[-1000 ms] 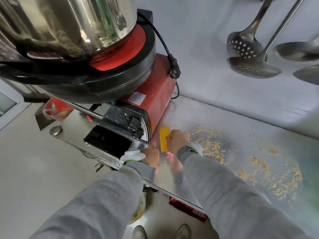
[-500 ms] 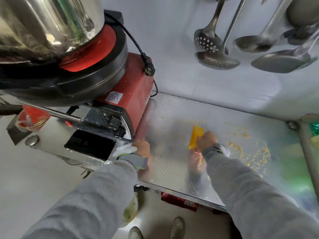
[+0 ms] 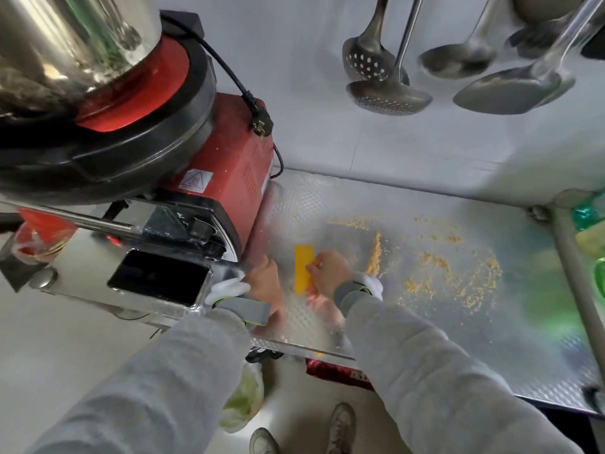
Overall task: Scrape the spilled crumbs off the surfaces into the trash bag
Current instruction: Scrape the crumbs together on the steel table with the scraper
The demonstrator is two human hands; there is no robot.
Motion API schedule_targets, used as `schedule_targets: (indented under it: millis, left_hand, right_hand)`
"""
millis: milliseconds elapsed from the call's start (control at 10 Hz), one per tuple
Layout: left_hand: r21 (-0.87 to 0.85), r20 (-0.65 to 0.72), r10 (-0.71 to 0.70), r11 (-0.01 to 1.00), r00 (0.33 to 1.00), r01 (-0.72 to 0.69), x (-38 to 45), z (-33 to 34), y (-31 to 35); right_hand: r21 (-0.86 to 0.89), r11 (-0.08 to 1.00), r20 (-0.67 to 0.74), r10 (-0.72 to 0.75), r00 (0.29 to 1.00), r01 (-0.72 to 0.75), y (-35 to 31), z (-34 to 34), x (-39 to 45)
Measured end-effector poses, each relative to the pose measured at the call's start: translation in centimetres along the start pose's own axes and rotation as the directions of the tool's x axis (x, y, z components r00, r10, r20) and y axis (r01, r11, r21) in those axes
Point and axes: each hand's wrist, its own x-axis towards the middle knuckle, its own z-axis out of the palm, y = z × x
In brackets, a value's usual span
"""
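Observation:
Yellow-tan crumbs [image 3: 455, 273] lie scattered over the embossed steel table [image 3: 409, 326], with a narrow ridge of them [image 3: 375, 253] just right of my right hand. My right hand [image 3: 327, 271] grips a flat yellow scraper [image 3: 303, 268] that stands on edge on the table. My left hand [image 3: 265, 280] rests at the table's left part beside the red machine [image 3: 229, 178]; its fingers are hidden, so what it holds cannot be made out. A pale translucent trash bag [image 3: 244, 401] hangs below the table's front edge, under my left forearm.
The red machine carries a big steel bowl [image 3: 75, 37] and a steel chute [image 3: 108, 270] sticking out to the left. Its black cord and plug [image 3: 258, 124] hang at its back. Ladles and skimmers [image 3: 386, 90] hang on the wall. A steel post [image 3: 576, 273] stands at right.
My right hand has drawn the scraper left toward the machine, leaving a ridge of crumbs behind it. The view has swung right; my left hand has stayed by the machine.

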Motion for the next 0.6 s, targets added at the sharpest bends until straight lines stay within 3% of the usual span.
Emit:
schedule_targets:
  millis: [100, 200, 300, 400, 600]
  left_hand:
    - [-0.019, -0.063, 0.064, 0.998, 0.996, -0.065, 0.4, 0.5, 0.6]
    - [-0.05, -0.037, 0.105, 0.993, 0.994, -0.107, 0.5, 0.0, 2.2]
    - [-0.034, -0.019, 0.165, 0.986, 0.986, -0.166, 0.8, -0.2, 4.7]
    - [0.019, 0.066, 0.107, 0.994, 0.992, -0.108, 1.3, -0.3, 6.2]
    - [0.103, 0.065, 0.161, 0.98, 0.985, -0.167, 1.8, -0.1, 6.1]
  right_hand:
    - [-0.001, 0.988, -0.053, 0.152, 0.987, -0.153, 2.7, -2.5, -0.4]
    - [0.117, 0.945, -0.195, 0.322, 0.926, -0.304, 5.7, -5.9, -0.4]
    - [0.218, 0.94, -0.273, 0.317, 0.908, -0.262, 6.1, -7.9, -0.2]
    - [0.224, 0.959, -0.256, 0.232, 0.938, -0.176, 4.8, -7.7, 0.4]
    - [0.221, 0.974, -0.151, 0.077, 0.986, -0.043, 0.2, -4.7, 5.4]
